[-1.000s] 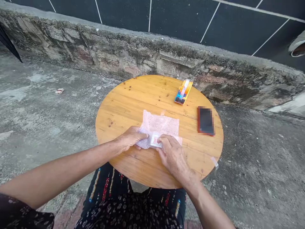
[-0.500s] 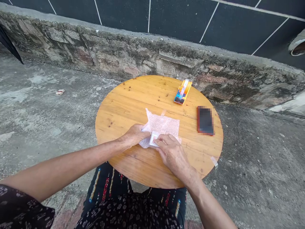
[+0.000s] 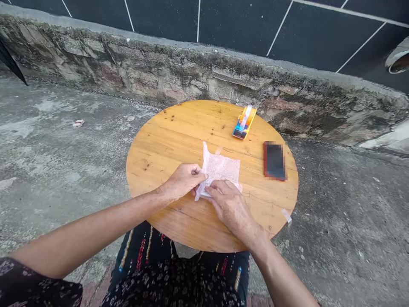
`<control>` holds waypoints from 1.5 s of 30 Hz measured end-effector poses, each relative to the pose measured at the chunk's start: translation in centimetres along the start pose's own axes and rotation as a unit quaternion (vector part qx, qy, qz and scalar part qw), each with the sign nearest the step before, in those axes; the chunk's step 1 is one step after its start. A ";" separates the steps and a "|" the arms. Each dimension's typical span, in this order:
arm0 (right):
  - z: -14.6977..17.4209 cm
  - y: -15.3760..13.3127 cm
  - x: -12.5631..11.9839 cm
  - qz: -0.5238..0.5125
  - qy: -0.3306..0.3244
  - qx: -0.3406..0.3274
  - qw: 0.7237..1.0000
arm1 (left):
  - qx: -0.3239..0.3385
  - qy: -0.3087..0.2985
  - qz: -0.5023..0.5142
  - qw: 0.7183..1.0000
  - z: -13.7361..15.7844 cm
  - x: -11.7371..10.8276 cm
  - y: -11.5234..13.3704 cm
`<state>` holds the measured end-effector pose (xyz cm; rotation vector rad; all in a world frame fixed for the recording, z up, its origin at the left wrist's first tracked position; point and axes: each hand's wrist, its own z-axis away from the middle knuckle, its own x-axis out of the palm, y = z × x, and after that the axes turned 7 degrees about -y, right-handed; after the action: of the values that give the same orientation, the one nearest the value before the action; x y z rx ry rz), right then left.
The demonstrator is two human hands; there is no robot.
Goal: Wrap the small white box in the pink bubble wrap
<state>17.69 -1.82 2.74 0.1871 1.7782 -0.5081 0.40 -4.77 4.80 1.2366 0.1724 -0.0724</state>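
A sheet of pinkish bubble wrap (image 3: 223,167) lies on the round wooden table (image 3: 166,140). My left hand (image 3: 185,181) pinches its left edge, which is folded over toward the right. My right hand (image 3: 228,198) presses on the folded part with its fingertips. Beneath that fold, a small white box is now covered, with only a faint pale shape showing through. A short piece of tape (image 3: 219,150) sits at the far edge of the wrap.
A yellow and blue tape dispenser (image 3: 244,123) stands toward the back of the table. To the right lies a dark phone (image 3: 275,161) with a red edge. Another tape strip (image 3: 286,215) hangs over the right rim. Behind the table runs a low stone wall (image 3: 143,72).
My left hand has brought the left flap of bubble wrap up and over the white box, hiding it. My right hand has stayed almost in place.
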 end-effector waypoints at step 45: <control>-2.4 3.5 -1.2 -0.162 0.111 0.187 0.963 | 0.511 0.019 -0.363 0.779 1.2 0.9 -5.6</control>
<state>17.21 2.49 3.56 0.2226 1.9278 -1.0973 0.54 -7.69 -0.15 2.1962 0.7120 -0.9221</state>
